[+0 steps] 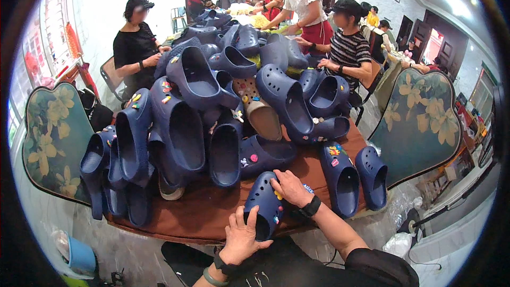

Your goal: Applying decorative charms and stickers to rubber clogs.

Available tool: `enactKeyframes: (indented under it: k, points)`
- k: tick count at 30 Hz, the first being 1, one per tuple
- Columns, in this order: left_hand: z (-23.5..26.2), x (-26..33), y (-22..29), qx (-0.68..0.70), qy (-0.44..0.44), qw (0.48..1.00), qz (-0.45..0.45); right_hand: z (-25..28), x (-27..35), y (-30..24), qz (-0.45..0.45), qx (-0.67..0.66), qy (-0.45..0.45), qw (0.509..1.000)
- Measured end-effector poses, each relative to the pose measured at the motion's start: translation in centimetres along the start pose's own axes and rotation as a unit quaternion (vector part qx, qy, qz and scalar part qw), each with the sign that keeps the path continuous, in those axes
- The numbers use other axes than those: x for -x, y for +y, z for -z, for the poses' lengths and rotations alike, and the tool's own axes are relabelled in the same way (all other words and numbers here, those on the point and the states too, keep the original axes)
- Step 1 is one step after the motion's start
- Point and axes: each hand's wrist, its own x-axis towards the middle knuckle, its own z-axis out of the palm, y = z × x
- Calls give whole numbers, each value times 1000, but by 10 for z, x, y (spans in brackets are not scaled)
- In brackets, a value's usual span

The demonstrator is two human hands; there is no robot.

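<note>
A navy blue clog (258, 195) with round holes and small coloured charms is at the front edge of the brown-covered table. My left hand (240, 235) grips it at the heel end, thumb and fingers around the opening. My right hand (293, 187) has its fingers on the toe end, by a yellow charm (278, 195). Whether those fingers also pinch a charm is hidden. A small blue-and-white charm (308, 187) shows beside my right hand. Just beyond lies another navy clog (268, 151) on its side, with a pink charm.
A tall heap of navy clogs (178, 122) covers much of the brown cloth (199, 218). Two more decorated clogs (340, 186) stand at the right edge. Flower-patterned chair backs (53, 138) flank the table. Several people sit or stand around it. A blue bin (81, 255) is at lower left.
</note>
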Motion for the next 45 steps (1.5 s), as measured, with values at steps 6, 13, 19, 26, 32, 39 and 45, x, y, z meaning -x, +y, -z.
enactKeyframes:
  k: [6,13,19,26,32,39,45]
  points:
    - [0,-6,-1,-10,-19,1000,3,1,-5,2,76,86,37,993]
    - [-3,-4,-3,1,11,1000,-4,-14,4,5,73,44,137,987]
    - [-5,3,-1,-4,22,1000,-6,-14,15,0,10,15,164,986]
    - [0,-1,3,-4,54,999,-3,-9,6,43,68,30,223,972]
    - [2,-4,3,11,47,999,11,-3,17,36,-71,-185,64,978]
    - [1,-1,6,2,52,998,21,-16,25,-3,-119,-167,9,979]
    - [1,-2,4,1,42,999,25,-24,26,-5,-61,-106,58,991]
